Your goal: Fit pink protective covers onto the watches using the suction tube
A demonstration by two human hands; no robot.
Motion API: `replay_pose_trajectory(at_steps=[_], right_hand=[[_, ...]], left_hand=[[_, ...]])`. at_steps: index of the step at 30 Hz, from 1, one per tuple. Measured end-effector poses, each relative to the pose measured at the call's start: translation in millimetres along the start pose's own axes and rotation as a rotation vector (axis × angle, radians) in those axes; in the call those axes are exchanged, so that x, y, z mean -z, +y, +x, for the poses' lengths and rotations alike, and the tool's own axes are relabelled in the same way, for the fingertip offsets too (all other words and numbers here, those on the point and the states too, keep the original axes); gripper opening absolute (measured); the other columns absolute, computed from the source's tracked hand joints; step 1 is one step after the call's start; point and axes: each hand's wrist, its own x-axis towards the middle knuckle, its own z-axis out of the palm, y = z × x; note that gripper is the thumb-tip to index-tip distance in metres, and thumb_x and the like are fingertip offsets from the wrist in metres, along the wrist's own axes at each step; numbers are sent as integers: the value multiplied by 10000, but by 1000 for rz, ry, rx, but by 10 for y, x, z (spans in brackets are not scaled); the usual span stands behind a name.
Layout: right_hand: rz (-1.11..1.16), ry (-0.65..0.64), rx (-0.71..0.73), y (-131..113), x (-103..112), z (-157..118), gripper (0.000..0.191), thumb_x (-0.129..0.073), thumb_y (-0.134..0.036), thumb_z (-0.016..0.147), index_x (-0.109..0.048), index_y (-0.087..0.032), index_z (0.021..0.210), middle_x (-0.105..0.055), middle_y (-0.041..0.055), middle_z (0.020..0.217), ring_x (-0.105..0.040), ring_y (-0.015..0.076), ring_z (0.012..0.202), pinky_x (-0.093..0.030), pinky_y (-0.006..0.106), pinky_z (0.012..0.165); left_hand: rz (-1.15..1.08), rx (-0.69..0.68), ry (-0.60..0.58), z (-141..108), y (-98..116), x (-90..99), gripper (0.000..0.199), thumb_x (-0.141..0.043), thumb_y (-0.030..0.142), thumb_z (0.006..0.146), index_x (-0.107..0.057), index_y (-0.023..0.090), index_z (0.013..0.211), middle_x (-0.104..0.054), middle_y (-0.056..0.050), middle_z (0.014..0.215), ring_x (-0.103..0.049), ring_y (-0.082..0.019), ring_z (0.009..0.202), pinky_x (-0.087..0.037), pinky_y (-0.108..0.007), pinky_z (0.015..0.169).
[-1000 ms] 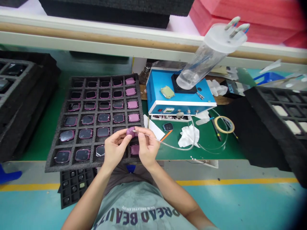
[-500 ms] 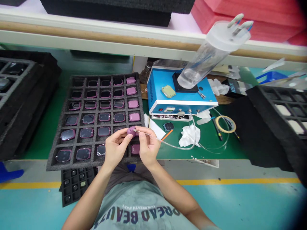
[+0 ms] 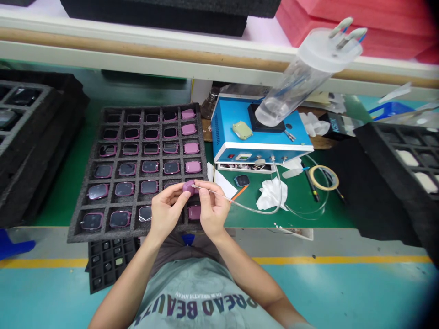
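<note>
Pinched in the fingers of my left hand (image 3: 167, 208) is a small purple watch case (image 3: 188, 186), tilted on its side above the tray's lower right part. My right hand (image 3: 215, 209) has thumb and fingers closed on the end of a clear thin tube (image 3: 255, 211), with its tip against the case. Fingers cover part of the case and the exact contact point. Beneath both hands lies a grey foam tray (image 3: 103, 236). Its compartments hold purple-framed watches with dark screens, and the right column holds pink-purple cases (image 3: 192, 148).
A blue machine (image 3: 228, 112) carrying a clear cylinder (image 3: 310, 68) and a light green case (image 3: 242, 130) stands behind. Crumpled tissue (image 3: 270, 194), a dark watch (image 3: 242, 181) and a tape roll (image 3: 312, 176) lie rightward. Black foam stacks (image 3: 51, 146) flank the left.
The whole view has shifted very slightly. Both hands keep their grip, with the tube tip still at the purple watch case.
</note>
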Motion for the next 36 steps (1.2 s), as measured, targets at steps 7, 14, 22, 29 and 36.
replay_pose_trajectory(at_steps=[7, 14, 22, 29, 36], right_hand=[[15, 0, -15, 5, 0, -6, 129, -626, -249, 1008, -754, -230, 1014, -791, 53, 1020, -776, 163, 980, -650, 302, 889], [4, 4, -28, 15, -3, -10, 131, -625, -276, 1009, -746, -226, 1011, -795, 57, 1022, -778, 172, 977, -654, 312, 885], [29, 32, -15, 12, 0, -43, 132, -619, -286, 1014, -735, -222, 1015, -788, 63, 1018, -782, 182, 963, -677, 337, 865], [85, 126, -99, 27, 36, -73, 143, -657, -328, 994, -732, -206, 990, -771, 55, 966, -772, 174, 879, -693, 334, 802], [79, 51, -133, 50, 33, -53, 144, -674, -335, 979, -738, -206, 982, -779, 53, 972, -773, 170, 889, -677, 316, 816]], left_hand=[[2, -7, -7, 8, -3, -6, 297, -860, 342, 795, -827, 161, 1029, -830, -90, 976, -786, -200, 827, -652, -285, 770], [0, -1, -7, 4, -2, 7, 312, -857, 357, 797, -824, 157, 1033, -828, -91, 977, -782, -200, 828, -649, -289, 772], [152, -87, -10, -15, -17, 33, 306, -778, 379, 885, -794, 157, 1095, -816, -102, 1028, -775, -220, 857, -635, -326, 777], [953, -354, -386, -288, 333, 473, 316, -481, 166, 1040, -712, 208, 1251, -768, -90, 1092, -659, -253, 1015, -531, -403, 898], [1095, -448, -305, -190, 299, 490, 283, -535, 222, 1044, -731, 184, 1244, -767, -119, 1191, -665, -279, 1103, -508, -415, 935]])
